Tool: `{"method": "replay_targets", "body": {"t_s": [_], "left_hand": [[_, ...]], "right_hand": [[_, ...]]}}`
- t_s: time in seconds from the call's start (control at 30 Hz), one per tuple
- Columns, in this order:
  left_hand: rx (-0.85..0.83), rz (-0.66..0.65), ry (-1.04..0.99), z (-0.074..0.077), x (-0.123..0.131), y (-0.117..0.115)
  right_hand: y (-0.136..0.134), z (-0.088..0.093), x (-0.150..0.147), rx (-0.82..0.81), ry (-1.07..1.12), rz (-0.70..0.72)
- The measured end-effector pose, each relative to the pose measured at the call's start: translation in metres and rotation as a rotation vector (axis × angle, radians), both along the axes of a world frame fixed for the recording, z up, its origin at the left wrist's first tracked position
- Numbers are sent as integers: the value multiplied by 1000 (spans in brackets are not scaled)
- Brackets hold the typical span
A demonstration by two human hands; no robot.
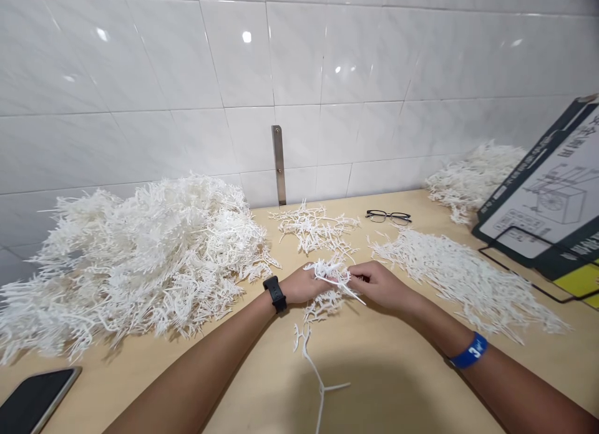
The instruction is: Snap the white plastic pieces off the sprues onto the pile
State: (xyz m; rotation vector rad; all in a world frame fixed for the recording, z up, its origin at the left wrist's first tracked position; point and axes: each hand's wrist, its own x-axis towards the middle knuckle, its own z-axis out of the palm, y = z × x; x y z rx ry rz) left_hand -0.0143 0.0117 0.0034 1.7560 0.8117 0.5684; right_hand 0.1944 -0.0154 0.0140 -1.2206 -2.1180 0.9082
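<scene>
White strands (326, 270) held; glasses (388, 214) beyond, box (552, 200) partly hiding the far pile (472, 175).

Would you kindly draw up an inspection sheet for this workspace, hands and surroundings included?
Surface: pale wood-look table
Job's things: white branched bunch, centre; big tangled pile, left; small cluster behind the bunch; loose spread, right; another pile, far right
Clutter: glasses, phone, printed box, black wire frame
Hands: left hand holds the bunch; right hand at its edge, grip unclear
Cables: nothing seen
Surroundings: tiled wall, metal bracket against it
</scene>
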Motion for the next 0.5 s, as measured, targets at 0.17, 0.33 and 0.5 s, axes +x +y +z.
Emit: {"method": "replay_targets", "body": {"t_s": [0.17, 0.33, 0.5], "left_hand": [[294, -68, 138, 8, 5, -6], [331, -38, 146, 12, 8, -5], [128, 53, 196, 7, 9, -3]], "right_hand": [[0, -3, -2, 86, 41, -139], [4, -4, -4, 137, 65, -245], [6, -4, -3, 154, 102, -292]]}}
